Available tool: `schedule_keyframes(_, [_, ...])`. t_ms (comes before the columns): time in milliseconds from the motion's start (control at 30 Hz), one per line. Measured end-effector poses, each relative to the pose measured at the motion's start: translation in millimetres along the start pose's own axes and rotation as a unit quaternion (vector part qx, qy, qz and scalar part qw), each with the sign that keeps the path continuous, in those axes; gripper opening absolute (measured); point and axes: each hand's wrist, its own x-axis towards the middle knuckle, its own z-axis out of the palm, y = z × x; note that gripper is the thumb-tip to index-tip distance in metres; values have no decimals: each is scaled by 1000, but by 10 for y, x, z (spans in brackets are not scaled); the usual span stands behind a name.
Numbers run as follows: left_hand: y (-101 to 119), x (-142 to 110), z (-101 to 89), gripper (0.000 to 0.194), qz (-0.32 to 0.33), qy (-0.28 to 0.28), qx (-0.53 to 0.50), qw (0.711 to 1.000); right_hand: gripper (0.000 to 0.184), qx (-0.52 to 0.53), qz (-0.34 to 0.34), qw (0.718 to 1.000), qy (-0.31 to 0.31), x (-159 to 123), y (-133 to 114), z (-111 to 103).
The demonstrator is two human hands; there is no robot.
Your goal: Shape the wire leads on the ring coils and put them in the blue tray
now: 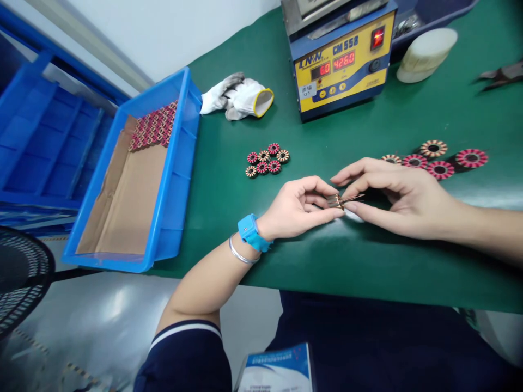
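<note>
Between the thumb and fingers of my left hand is a small copper-wound stator coil, its thin wire ends sticking out to the right. The thumb and forefinger of my right hand close around those wire ends, close to the coil; the exact contact is partly hidden. Behind my right hand lies a loose group of red and copper wound stators, some of it covered by the hand. A second cluster of stators rests on the green mat beyond my left hand.
A cardboard-lined blue bin stands at left, with rows of stators at its far end. White gloves, a yellow-fronted heating unit, a pale oval block and pliers lie along the back. A black fan is at lower left.
</note>
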Motion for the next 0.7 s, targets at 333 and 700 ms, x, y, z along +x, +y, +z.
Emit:
schedule_keyframes(333, [85, -38, 66, 44, 4, 28, 8, 1000, 4, 8, -12, 1000, 5, 5, -1, -11])
schedule_keyframes(700, [124, -36, 81, 55, -21, 52, -4, 998, 10, -78, -56, 994, 60, -4, -42, -18])
